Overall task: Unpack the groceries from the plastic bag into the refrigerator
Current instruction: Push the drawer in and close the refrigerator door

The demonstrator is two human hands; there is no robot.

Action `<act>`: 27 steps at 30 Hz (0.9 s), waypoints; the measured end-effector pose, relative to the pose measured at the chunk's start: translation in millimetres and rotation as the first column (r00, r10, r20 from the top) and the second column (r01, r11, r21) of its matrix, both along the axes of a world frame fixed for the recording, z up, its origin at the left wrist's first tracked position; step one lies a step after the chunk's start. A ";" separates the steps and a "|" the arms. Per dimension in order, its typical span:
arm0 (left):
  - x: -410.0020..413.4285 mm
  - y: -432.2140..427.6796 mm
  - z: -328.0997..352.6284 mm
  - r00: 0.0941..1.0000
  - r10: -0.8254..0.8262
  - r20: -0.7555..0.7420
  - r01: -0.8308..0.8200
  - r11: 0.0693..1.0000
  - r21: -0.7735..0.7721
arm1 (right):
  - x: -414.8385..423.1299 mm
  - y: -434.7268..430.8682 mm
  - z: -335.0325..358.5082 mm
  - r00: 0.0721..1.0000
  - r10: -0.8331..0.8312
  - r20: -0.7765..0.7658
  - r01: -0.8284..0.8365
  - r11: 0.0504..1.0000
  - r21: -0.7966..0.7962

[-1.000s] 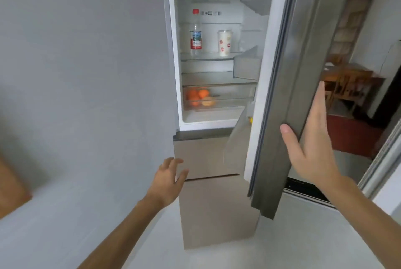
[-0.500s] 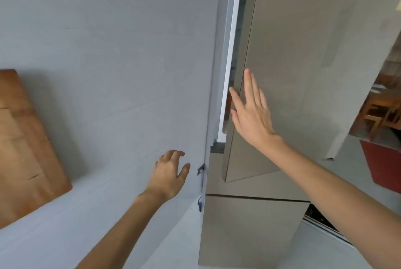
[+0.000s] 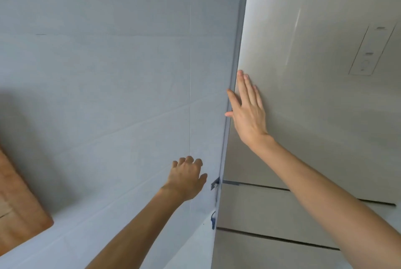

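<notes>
The beige refrigerator (image 3: 314, 95) fills the right half of the view, its upper door flush with the body and nothing of the inside showing. My right hand (image 3: 247, 110) lies flat on that door near its left edge, fingers straight and holding nothing. My left hand (image 3: 186, 177) hangs in the air lower down, just left of the refrigerator's side, fingers loosely curled and empty. Two drawer fronts (image 3: 271, 210) sit below the upper door. No plastic bag or groceries are in sight.
A pale grey tiled wall (image 3: 108, 95) runs along the left, right beside the refrigerator. A wooden piece of furniture (image 3: 19, 210) juts in at the lower left edge. A small control panel (image 3: 368, 52) is on the door at the upper right.
The refrigerator door swung from wide open to fully shut under my right hand. The bottle, cup and oranges inside went out of sight. My left hand stayed low beside the refrigerator.
</notes>
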State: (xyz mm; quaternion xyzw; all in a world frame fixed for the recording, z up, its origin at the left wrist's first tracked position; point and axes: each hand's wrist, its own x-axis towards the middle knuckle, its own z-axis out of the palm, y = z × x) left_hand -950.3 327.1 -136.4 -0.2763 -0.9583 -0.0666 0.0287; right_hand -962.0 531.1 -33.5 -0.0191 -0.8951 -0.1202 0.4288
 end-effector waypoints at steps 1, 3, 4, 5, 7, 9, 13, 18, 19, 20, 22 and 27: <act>-5.1 10.2 4.4 1.000 -0.011 -0.008 0.011 1.000 0.019 | -1.7 4.0 -1.1 1.000 0.024 -0.018 -0.024 1.000 0.012; -12.3 34.6 12.8 0.999 -0.034 -0.015 0.035 0.997 0.074 | -1.9 9.2 -1.0 0.997 0.060 -0.043 -0.058 0.997 0.050; -14.2 47.9 16.9 0.999 -0.043 -0.014 0.044 0.994 0.101 | -1.5 10.9 -0.3 0.996 0.070 -0.057 -0.066 0.996 0.061; -15.7 61.5 20.5 0.999 -0.042 -0.008 0.042 0.990 0.132 | -1.2 12.2 0.4 0.995 0.076 -0.062 -0.072 0.995 0.065; -19.8 86.5 24.9 1.000 -0.005 -0.001 0.005 0.982 0.191 | 0.3 15.2 1.7 0.995 0.091 -0.051 -0.087 0.993 0.075; -28.0 104.5 28.5 0.999 0.053 -0.003 -0.051 0.976 0.212 | 1.9 21.8 3.2 0.994 0.102 -0.037 -0.097 0.988 0.121; -46.6 115.3 25.8 0.991 0.115 -0.069 -0.101 0.979 0.179 | 2.3 27.4 3.5 0.997 0.074 -0.019 -0.070 0.984 0.164; -37.4 115.4 16.2 0.983 0.146 -0.116 -0.121 0.972 0.200 | 4.8 21.1 2.9 0.999 0.049 0.006 -0.049 0.985 0.166; -34.5 114.6 18.2 0.985 0.161 -0.065 -0.141 0.962 0.235 | 6.4 19.7 3.9 0.999 0.037 0.026 -0.040 0.987 0.155; -33.1 112.3 20.2 0.985 0.174 -0.011 -0.165 0.950 0.267 | 8.4 18.3 5.0 0.998 0.036 0.047 -0.042 0.990 0.134; -27.2 99.4 24.8 0.982 0.187 0.041 -0.191 0.938 0.288 | 14.9 11.8 7.7 0.996 0.059 0.068 -0.066 0.993 0.094; 5.4 28.9 37.4 0.982 0.186 0.036 -0.189 0.972 0.140 | 48.9 -18.8 12.2 0.970 0.185 0.161 -0.129 0.943 -0.307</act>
